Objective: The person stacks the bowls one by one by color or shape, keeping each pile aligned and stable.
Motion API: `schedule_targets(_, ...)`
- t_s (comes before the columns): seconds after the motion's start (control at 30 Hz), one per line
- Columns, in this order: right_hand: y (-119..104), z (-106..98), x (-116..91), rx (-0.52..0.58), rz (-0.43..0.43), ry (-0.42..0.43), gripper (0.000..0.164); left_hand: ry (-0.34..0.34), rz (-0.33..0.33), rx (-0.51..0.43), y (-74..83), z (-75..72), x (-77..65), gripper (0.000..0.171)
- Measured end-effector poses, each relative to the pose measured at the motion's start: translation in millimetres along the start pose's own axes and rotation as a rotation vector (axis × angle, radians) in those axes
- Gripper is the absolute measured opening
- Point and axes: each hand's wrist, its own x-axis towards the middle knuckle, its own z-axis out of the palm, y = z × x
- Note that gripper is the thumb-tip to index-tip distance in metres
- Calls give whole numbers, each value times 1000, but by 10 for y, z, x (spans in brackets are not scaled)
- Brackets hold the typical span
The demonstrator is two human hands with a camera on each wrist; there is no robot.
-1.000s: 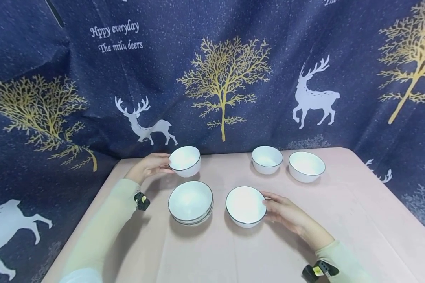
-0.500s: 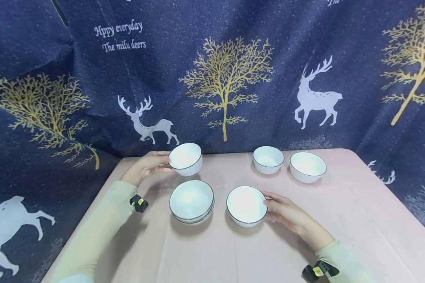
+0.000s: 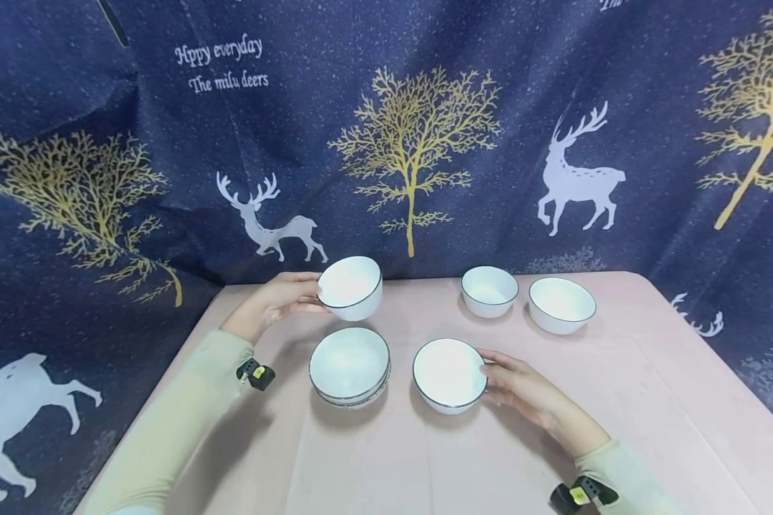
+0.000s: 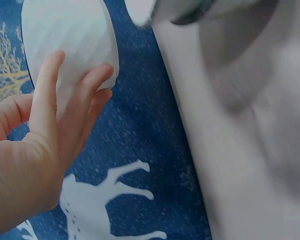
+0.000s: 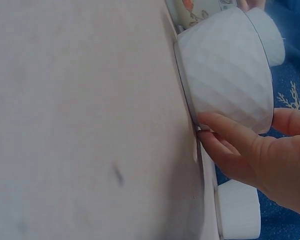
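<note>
My left hand (image 3: 287,297) grips a white bowl (image 3: 354,304) with a dark rim by its left side, thumb at the rim and fingers beneath. This bowl is tilted and held up behind a bowl stack (image 3: 350,365). In the left wrist view its faceted outer wall (image 4: 70,35) shows, with the fingers spread against it. My right hand (image 3: 521,386) holds another white bowl (image 3: 449,375) by its right side, thumb at the rim. That bowl stands upright on the table, right of the stack. In the right wrist view, fingertips (image 5: 210,120) are low on its faceted wall.
Two more white bowls stand at the back right of the pink table (image 3: 650,400): one nearer the middle (image 3: 489,292) and one further right (image 3: 561,306). A dark blue cloth (image 3: 425,143) with deer and golden trees hangs behind the table's back edge.
My left hand has raised its bowl slightly and carried it to the right, tilting it more toward the stack. My right hand and its bowl have stayed in place.
</note>
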Motion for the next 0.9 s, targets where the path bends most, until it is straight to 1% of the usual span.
schedule_targets(0.17, -1, -1, 8, 1, 2, -7, 65, -1, 1, 10, 30, 126, -41, 55)
schedule_targets(0.27, -5, -1, 9, 1, 6, -4, 65, -16, 11, 5, 36, 202, -52, 54)
schedule_targets(0.43, -10, 13, 8, 8, 7, -4, 65, -36, 1, -15, 47, 320, -72, 53)
schedule_targets(0.63, -4, 23, 5, 7, 16, 6, 65, -51, -12, -26, 41, 428, -92, 54)
schedule_targets(0.9, -19, 19, 1, 5, 10, 2, 65, -70, 10, -28, 2, 567, -125, 53)
